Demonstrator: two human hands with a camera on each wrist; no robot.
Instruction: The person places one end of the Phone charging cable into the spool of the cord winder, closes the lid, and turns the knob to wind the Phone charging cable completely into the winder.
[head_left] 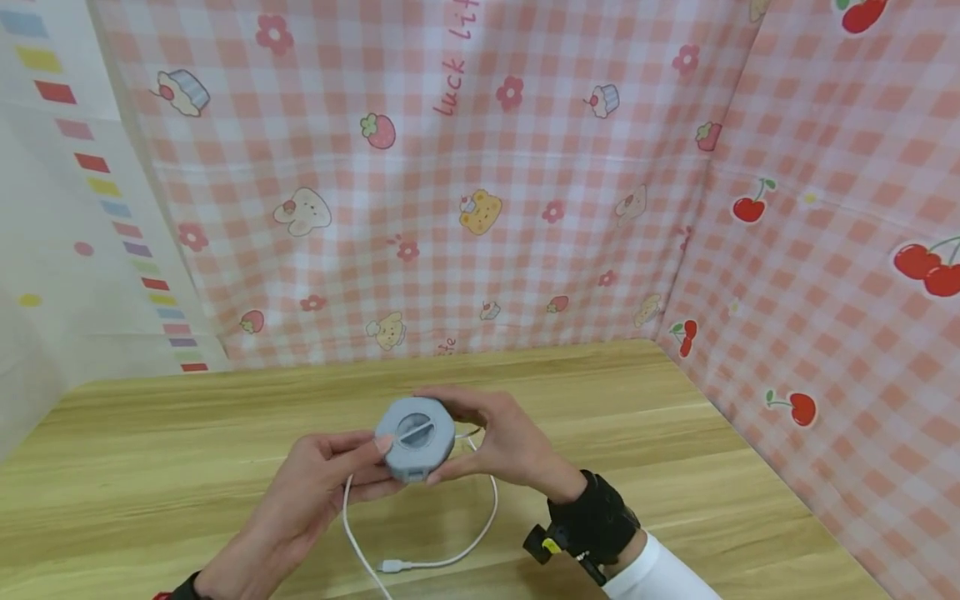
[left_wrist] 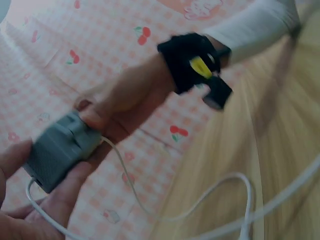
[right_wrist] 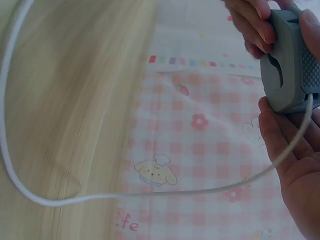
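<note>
A round grey cable reel (head_left: 415,437) with a slotted knob on its face is held up over the wooden table (head_left: 675,433) between both hands. My left hand (head_left: 352,458) grips its near left side, thumb on the face. My right hand (head_left: 480,437) grips its right side, fingers curled over the far rim. A white cable (head_left: 480,525) runs out of the reel, loops on the table and ends in a plug (head_left: 390,567). The left wrist view shows the reel (left_wrist: 60,150) and cable (left_wrist: 200,200); the right wrist view shows the reel (right_wrist: 287,65) edge-on with the cable (right_wrist: 150,192) trailing.
Pink checked cloth walls (head_left: 450,208) with cartoon prints close off the back and right (head_left: 825,292) of the table. A white cloth with coloured stripes (head_left: 45,208) hangs on the left. A black wrist mount (head_left: 592,525) sits on my right wrist.
</note>
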